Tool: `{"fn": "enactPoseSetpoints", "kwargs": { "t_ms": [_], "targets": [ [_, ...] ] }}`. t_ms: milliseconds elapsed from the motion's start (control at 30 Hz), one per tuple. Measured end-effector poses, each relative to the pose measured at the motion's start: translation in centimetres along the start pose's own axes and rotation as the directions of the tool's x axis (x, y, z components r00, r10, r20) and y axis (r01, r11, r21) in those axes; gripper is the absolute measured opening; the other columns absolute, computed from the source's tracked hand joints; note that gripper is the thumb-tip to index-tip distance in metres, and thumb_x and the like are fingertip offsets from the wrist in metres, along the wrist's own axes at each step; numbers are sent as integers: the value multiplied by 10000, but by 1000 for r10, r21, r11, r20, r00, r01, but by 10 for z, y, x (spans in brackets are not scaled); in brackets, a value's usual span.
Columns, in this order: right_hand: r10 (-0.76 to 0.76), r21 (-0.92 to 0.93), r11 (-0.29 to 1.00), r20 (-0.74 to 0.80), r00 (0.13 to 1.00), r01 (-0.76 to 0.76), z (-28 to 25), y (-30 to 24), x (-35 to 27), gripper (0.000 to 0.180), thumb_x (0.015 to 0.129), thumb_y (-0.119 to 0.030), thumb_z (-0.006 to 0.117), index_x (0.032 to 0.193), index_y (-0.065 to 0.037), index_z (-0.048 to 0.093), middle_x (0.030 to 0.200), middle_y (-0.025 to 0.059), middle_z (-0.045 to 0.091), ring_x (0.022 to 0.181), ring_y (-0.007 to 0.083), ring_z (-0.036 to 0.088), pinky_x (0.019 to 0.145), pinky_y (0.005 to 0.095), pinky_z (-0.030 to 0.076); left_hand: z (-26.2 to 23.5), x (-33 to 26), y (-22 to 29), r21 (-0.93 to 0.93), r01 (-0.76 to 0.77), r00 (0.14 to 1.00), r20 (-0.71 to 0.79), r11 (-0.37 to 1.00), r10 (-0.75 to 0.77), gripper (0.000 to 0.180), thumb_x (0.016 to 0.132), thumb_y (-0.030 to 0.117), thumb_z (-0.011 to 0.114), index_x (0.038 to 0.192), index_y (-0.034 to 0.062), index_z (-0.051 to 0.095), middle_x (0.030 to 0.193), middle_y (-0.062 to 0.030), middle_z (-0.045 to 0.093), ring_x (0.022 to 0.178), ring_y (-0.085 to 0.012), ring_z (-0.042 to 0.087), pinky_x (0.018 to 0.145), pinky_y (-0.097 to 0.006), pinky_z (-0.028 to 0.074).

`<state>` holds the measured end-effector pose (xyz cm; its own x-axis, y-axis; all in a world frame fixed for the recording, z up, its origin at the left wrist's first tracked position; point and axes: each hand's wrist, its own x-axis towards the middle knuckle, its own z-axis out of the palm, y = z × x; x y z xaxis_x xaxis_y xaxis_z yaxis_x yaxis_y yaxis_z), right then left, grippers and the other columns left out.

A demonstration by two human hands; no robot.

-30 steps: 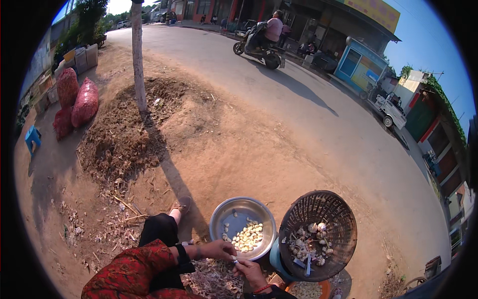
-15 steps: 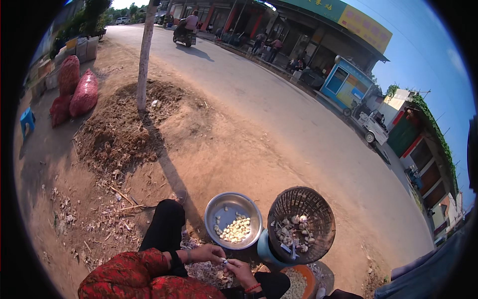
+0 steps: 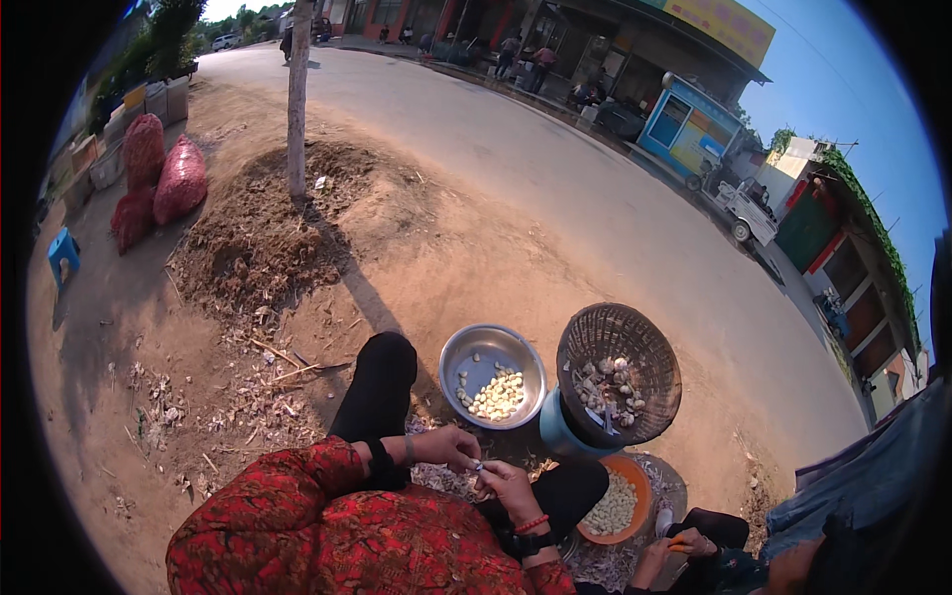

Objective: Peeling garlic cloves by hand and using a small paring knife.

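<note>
My left hand and my right hand meet over my lap, fingertips pinched together on a small pale garlic clove with a dark purplish bit of skin. Just ahead of them is a steel basin with peeled cloves heaped toward its near right side. To its right, a dark wicker basket holds garlic bulbs and loose pieces. The basket is tilted and rests on a blue bucket. No tool can be made out in my hands.
An orange basin of peeled cloves stands right of my knee. Beside it are another person's hands, with something orange in them. Garlic skins litter the ground. Red mesh sacks, a blue stool and a trunk stand farther off.
The view has tipped downward, so basins and basket sit higher and the other person's hands show. My hands stay together at the clove. The motorcycle has gone farther up the road.
</note>
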<state>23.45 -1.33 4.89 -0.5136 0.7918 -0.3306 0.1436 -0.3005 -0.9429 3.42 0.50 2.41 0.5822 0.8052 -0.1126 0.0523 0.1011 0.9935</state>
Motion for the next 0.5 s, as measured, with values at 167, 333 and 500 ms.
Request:
{"fn": "enactPoseSetpoints", "kwargs": {
  "t_ms": [167,333,500],
  "targets": [
    [-1,4,1000,-42,999,1,9,5,-10,206,847,-125,521,1004,-6,581,705,16,600,568,71,566,502,160,376,0,-5,1,28,27,998,57,999,-28,154,776,129,650,872,28,583,733,-19,599,643,-86,567,568,-229,470],
    [29,49,998,-40,999,-28,15,1,-8,212,845,-116,522,1012,0,579,706,15,599,565,72,564,501,162,377,-4,-11,2,-40,61,996,66,997,-59,173,777,154,655,880,34,585,734,-18,588,629,-86,559,572,-228,459],
    [94,64,994,-23,995,-93,11,3,7,212,844,-106,530,1014,13,574,708,27,597,580,85,567,517,175,403,-14,-6,-18,-157,46,996,81,987,-33,187,785,173,652,881,31,577,750,-8,580,638,-76,546,566,-219,447]
  ]
}}
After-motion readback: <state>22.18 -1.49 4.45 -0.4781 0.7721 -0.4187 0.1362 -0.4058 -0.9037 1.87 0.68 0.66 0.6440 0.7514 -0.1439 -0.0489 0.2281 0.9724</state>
